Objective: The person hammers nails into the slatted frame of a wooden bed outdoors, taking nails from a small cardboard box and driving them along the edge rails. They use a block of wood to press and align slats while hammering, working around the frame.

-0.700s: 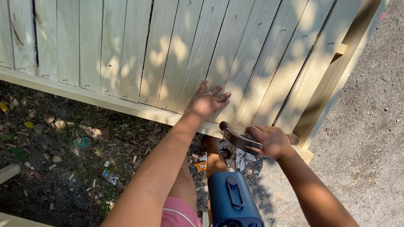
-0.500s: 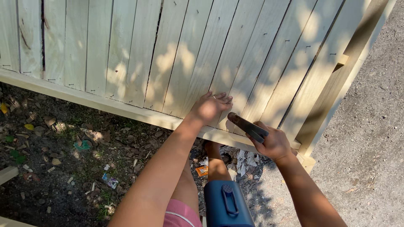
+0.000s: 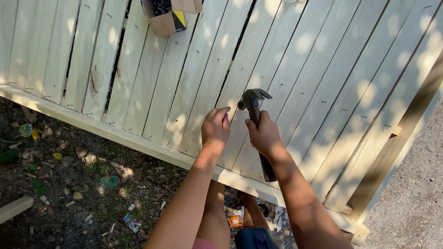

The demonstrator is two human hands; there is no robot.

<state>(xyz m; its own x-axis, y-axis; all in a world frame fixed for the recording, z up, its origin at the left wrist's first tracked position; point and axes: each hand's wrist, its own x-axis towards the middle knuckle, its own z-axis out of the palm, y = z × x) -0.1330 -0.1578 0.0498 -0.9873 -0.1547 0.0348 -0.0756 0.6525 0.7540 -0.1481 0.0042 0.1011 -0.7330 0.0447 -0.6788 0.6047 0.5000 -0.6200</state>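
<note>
The right hand is closed around a claw hammer, its head just right of the left hand, whose pinched fingertips rest against the pale fence panel; anything held there is too small to tell.

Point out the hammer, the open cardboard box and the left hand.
hammer [image 3: 252,100]: head view, on its metal head.
cardboard box [image 3: 164,20]: head view, on its front wall.
left hand [image 3: 215,127]: head view, on its back.

Open brown-and-yellow cardboard box atop fence boards.
</note>
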